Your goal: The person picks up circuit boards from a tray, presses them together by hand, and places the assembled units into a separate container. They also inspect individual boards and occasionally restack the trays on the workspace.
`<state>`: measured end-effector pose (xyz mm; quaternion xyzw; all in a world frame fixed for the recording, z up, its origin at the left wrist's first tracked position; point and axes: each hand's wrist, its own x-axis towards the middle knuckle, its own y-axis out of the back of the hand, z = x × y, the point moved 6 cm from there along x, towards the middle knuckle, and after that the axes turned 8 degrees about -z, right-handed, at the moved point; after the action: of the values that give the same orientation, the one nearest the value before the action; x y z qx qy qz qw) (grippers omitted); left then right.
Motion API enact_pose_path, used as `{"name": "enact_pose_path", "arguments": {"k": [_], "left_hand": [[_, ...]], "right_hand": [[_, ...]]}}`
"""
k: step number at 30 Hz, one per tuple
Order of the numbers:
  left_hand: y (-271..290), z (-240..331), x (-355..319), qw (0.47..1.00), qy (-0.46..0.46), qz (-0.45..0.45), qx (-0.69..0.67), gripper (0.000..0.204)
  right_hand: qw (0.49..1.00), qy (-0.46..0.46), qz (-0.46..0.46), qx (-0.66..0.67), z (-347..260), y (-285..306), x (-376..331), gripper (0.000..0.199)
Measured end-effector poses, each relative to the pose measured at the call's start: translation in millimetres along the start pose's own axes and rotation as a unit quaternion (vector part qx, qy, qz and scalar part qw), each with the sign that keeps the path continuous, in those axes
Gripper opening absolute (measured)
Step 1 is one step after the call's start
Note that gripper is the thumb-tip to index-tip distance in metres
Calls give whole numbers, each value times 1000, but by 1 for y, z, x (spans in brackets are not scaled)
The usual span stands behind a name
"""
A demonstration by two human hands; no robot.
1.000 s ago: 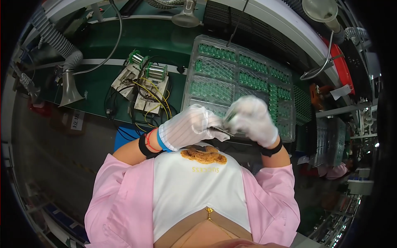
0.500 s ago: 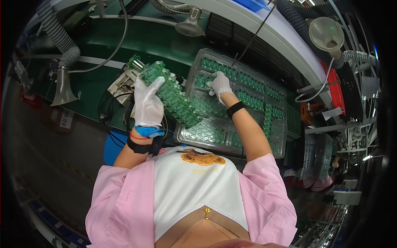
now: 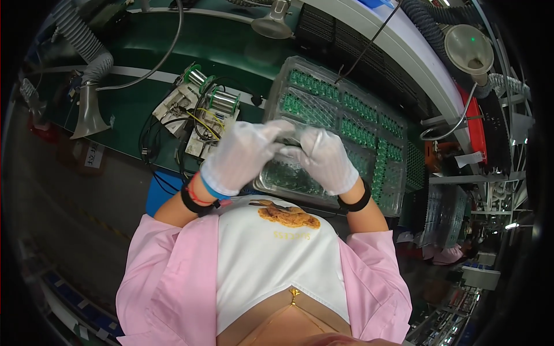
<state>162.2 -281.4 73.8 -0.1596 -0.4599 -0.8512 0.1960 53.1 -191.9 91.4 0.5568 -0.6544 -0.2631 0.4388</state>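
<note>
Both my hands wear white gloves and meet in front of my chest, over the near left part of a clear plastic tray [image 3: 281, 185]. My left hand [image 3: 242, 154] is closed, its fingers curled toward the right hand. My right hand [image 3: 324, 157] is also closed, with thumb and fingers pinched. A thin, dark greenish edge [image 3: 291, 138] shows between them, blurred and mostly covered; it looks like the circuit board panel seen edge-on. What the right fingertips pinch is hidden. Rows of small green circuit boards [image 3: 360, 134] fill several tray compartments.
Left of the tray stand solder wire spools [image 3: 224, 99] on a feeder with loose cables [image 3: 151, 135]. Fume funnels [image 3: 89, 118] hang at the left, with another funnel [image 3: 470, 52] at the right. A black slotted rack [image 3: 346, 49] runs behind the tray.
My right hand has left the tray and come back to meet my left. The left hand has moved right and turned the panel, which no longer shows its broad face.
</note>
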Motion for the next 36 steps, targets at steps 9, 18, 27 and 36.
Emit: {"name": "enact_pose_path", "arguments": {"k": [9,18,27,36], "left_hand": [[-34,-12,-9,977,37,66,-200,28],[-39,-12,-19,997,-65,15,-31,23],[-52,-7,-20,989,-101,-102,-21,17],[-40,-16,-19,992,-98,73,-30,32]], "right_hand": [[988,-26,-51,-146,-11,6,-14,33],[989,98,-57,-100,4,-4,-15,30],[976,132,-164,55,29,-11,-17,11],[989,67,8,-135,21,-22,-18,10]]}}
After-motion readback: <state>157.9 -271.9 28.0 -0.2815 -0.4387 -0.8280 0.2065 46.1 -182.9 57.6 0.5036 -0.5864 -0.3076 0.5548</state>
